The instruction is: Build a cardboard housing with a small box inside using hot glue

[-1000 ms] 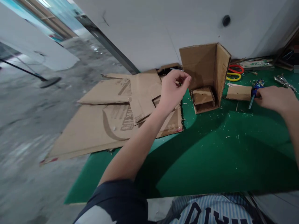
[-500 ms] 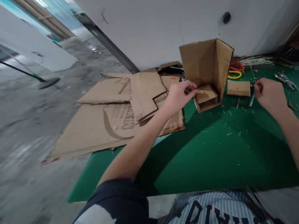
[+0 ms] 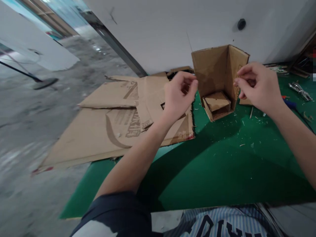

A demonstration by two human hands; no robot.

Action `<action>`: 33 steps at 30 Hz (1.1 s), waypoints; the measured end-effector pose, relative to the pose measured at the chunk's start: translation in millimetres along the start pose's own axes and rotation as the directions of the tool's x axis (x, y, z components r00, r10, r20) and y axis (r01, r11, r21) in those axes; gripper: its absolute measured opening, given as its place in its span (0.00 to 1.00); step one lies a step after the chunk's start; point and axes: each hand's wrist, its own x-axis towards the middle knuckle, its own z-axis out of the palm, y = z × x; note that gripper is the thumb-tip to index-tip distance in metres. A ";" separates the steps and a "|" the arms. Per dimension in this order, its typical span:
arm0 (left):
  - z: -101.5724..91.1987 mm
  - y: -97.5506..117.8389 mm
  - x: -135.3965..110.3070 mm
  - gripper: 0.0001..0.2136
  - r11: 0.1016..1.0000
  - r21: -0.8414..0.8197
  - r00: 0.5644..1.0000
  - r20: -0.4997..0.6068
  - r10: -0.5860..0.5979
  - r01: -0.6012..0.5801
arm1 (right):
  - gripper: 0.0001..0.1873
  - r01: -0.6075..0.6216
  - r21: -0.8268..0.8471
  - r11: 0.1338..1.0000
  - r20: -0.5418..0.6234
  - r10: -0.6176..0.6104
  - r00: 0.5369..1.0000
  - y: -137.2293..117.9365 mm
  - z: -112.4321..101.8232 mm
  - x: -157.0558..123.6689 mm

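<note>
A cardboard structure with two upright panels stands near the wall, and a small cardboard box sits at its foot. My left hand is beside the left panel's edge, thumb and forefinger closed together. In front of the right panel, my right hand makes a similar pinch. Whether either hand touches the panels or grips something thin, I cannot tell. The small cardboard piece on the right is mostly covered by my right hand.
Flat cardboard sheets overhang the left end of the green table. Thin scraps dot its surface. At the right lie a blue object with a dark cord and a clear-wrapped item. A white wall rises behind.
My right hand has left the blue object and moved left to the right panel. My left hand has drawn back from the small box towards the left panel's edge. The scissors are now hidden.
</note>
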 end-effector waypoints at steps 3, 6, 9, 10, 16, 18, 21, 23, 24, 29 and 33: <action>-9.0 14.6 -2.7 0.13 0.993 0.040 0.981 -0.158 0.116 -0.111 | 0.10 0.068 -0.090 0.994 0.110 -0.058 0.992 -2.7 5.1 12.7; -16.3 43.0 0.9 0.12 0.980 0.050 0.979 -0.056 0.195 -0.193 | 0.11 0.138 -0.135 0.981 0.139 -0.120 0.983 -1.0 12.1 14.0; -16.3 69.8 12.3 0.10 0.970 0.073 0.971 0.077 0.228 -0.234 | 0.10 0.133 -0.189 0.973 0.125 -0.111 0.986 2.1 23.3 8.7; -15.4 75.0 16.7 0.09 0.960 0.087 0.963 0.069 0.259 -0.264 | 0.10 0.121 -0.208 0.971 0.117 -0.098 0.988 3.2 27.5 6.7; -10.7 43.4 36.2 0.10 0.880 0.133 0.806 -0.359 0.471 -0.455 | 0.06 0.110 -0.287 0.952 0.118 -0.079 0.990 10.1 42.8 2.6; -4.2 14.5 41.1 0.12 0.929 0.032 0.864 -0.358 0.355 -0.369 | 0.06 0.125 -0.318 0.940 0.116 -0.093 0.989 13.6 42.3 3.2; 13.3 -26.6 48.8 0.19 0.958 -0.273 0.974 -0.225 0.025 -0.088 | 0.05 0.134 -0.309 0.942 0.119 -0.101 0.988 20.3 38.4 3.3; 24.9 -42.2 52.5 0.20 0.892 -0.437 0.993 0.080 -0.090 0.116 | 0.05 0.135 -0.276 0.952 0.120 -0.105 0.987 25.6 35.5 2.8; 28.9 -44.9 53.4 0.22 0.875 -0.462 0.982 0.177 -0.070 0.146 | 0.05 0.136 -0.259 0.956 0.121 -0.108 0.987 28.5 34.2 2.6; 27.2 -21.1 47.6 0.32 0.914 -0.405 0.970 0.223 0.100 -0.001 | 0.05 0.132 -0.194 0.972 0.156 -0.103 0.982 42.9 30.8 3.2; 18.7 -4.7 41.0 0.35 0.990 -0.139 0.966 0.255 0.044 -0.009 | 0.05 0.131 -0.144 0.981 0.153 -0.108 0.982 49.7 29.6 3.8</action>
